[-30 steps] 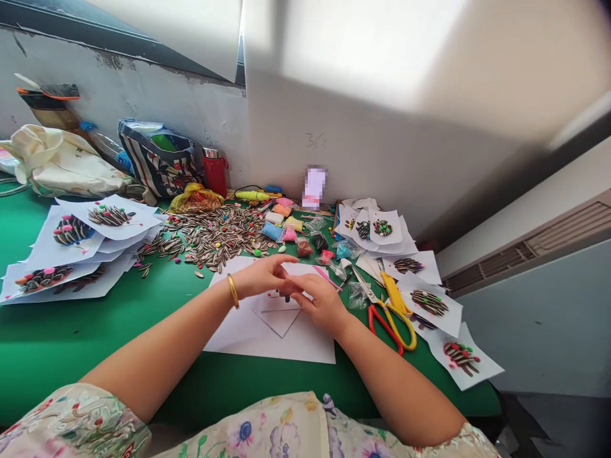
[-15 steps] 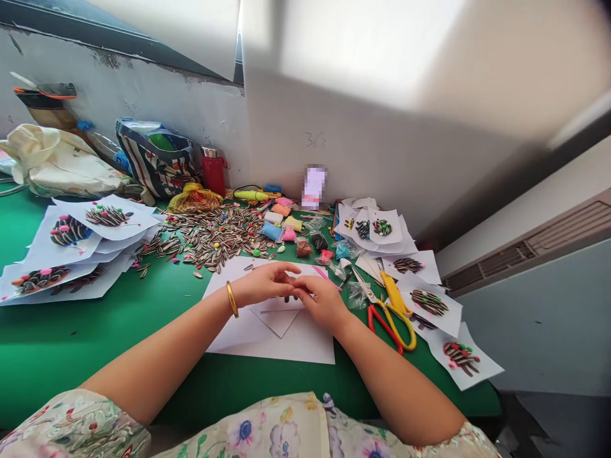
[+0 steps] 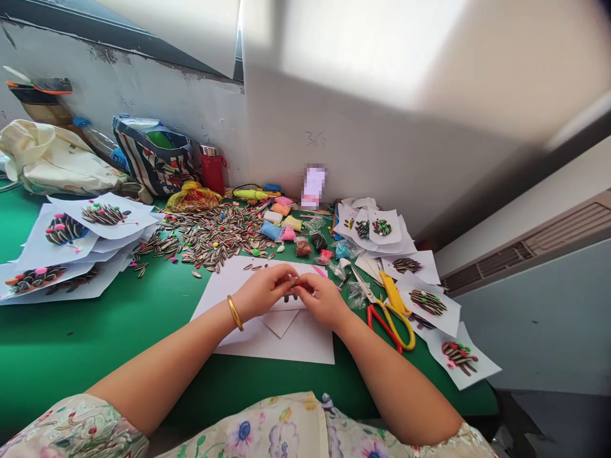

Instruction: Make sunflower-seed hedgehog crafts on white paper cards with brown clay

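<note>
My left hand (image 3: 265, 289) and my right hand (image 3: 322, 299) meet fingertip to fingertip over white paper sheets (image 3: 286, 334) on the green table (image 3: 71, 337). Both hands are curled in a pinch around something small that I cannot make out. A small dark mark shows on the paper just under the fingertips. A gold bangle (image 3: 234, 312) circles my left wrist. A heap of striped sunflower seeds (image 3: 210, 235) lies just beyond the paper.
Finished seed pictures on white paper lie at the left (image 3: 67, 232) and the right (image 3: 429, 302). Red and yellow scissors (image 3: 389, 315) rest right of my hands. Coloured clay packets (image 3: 281, 222), a red flask (image 3: 212, 172) and bags (image 3: 153, 156) stand against the wall.
My left hand has dropped and drawn in toward my right hand, so the fingertips now meet. The camera has shifted slightly.
</note>
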The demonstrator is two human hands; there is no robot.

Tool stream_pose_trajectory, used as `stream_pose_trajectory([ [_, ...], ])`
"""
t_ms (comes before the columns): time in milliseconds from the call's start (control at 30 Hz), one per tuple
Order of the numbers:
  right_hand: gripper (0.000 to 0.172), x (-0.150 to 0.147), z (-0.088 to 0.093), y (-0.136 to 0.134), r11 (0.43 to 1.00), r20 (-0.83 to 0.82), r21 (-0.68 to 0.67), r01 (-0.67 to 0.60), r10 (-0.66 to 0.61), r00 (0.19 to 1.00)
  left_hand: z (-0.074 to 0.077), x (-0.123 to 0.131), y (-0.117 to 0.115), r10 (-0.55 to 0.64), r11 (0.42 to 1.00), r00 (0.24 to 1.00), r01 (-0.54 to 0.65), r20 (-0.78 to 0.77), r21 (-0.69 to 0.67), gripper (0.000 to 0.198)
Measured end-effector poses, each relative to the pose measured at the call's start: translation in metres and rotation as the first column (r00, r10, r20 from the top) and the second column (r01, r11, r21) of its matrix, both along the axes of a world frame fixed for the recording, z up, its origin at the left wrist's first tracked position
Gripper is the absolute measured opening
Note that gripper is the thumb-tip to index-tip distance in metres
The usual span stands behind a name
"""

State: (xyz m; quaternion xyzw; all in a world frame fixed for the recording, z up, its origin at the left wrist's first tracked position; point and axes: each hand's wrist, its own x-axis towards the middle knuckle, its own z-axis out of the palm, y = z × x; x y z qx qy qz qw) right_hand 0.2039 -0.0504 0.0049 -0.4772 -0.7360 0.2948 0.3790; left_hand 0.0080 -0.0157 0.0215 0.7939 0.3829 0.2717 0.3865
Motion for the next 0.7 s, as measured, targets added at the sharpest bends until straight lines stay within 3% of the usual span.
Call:
stream_pose_trajectory([
  [133,0.014,0.01,0.0,0.005,0.994,0.039,-0.088,0.059,-0.055,0.998,-0.005,-0.008,0.008,0.143,0.989,0.988,-0.145,0.06,0.015,0.022],
  [233,0.014,0.02,0.001,0.008,0.969,0.125,-0.231,-0.092,0.123,0.984,-0.009,-0.013,0.014,0.152,0.988,0.981,-0.152,0.12,-0.013,0.023],
  [300,0.011,0.031,0.004,0.012,0.945,-0.052,-0.291,-0.151,0.142,0.989,-0.01,-0.014,0.015,0.155,0.988,0.976,-0.153,0.15,-0.027,0.024],
  [333,0.011,0.039,0.007,0.014,0.948,-0.242,-0.288,-0.135,0.065,0.968,-0.01,-0.014,0.015,0.162,0.987,0.975,-0.16,0.154,-0.03,0.024],
  [367,0.013,0.048,0.01,0.018,0.962,-0.47,-0.264,-0.073,-0.062,0.88,-0.01,-0.014,0.015,0.17,0.985,0.974,-0.167,0.148,-0.032,0.025],
  [400,0.018,0.057,0.013,0.021,0.975,-0.703,-0.21,0.078,-0.206,0.681,-0.01,-0.013,0.014,0.177,0.984,0.975,-0.174,0.137,-0.032,0.025],
  [467,0.028,0.076,0.019,0.028,0.96,-0.824,-0.173,0.222,-0.264,0.502,-0.01,-0.012,0.013,0.186,0.983,0.977,-0.183,0.102,-0.034,0.026],
  [533,0.027,0.089,0.021,0.034,0.899,-0.922,-0.307,0.311,-0.363,0.138,-0.01,-0.012,0.013,0.193,0.981,0.98,-0.193,0.051,-0.013,0.026],
  [567,0.025,0.091,0.021,0.036,0.872,-0.906,-0.391,0.295,-0.42,0.042,-0.009,-0.013,0.015,0.202,0.979,0.979,-0.203,0.012,0.02,0.025],
  [633,0.019,0.089,0.017,0.037,0.844,-0.869,-0.483,0.234,-0.495,-0.008,-0.007,-0.019,0.022,0.243,0.964,0.964,-0.228,-0.105,0.14,0.024],
  [700,0.012,0.079,0.013,0.036,0.855,-0.869,-0.473,0.211,-0.493,0.048,-0.004,-0.031,0.033,0.309,0.931,0.9,-0.221,-0.306,0.289,0.026],
])
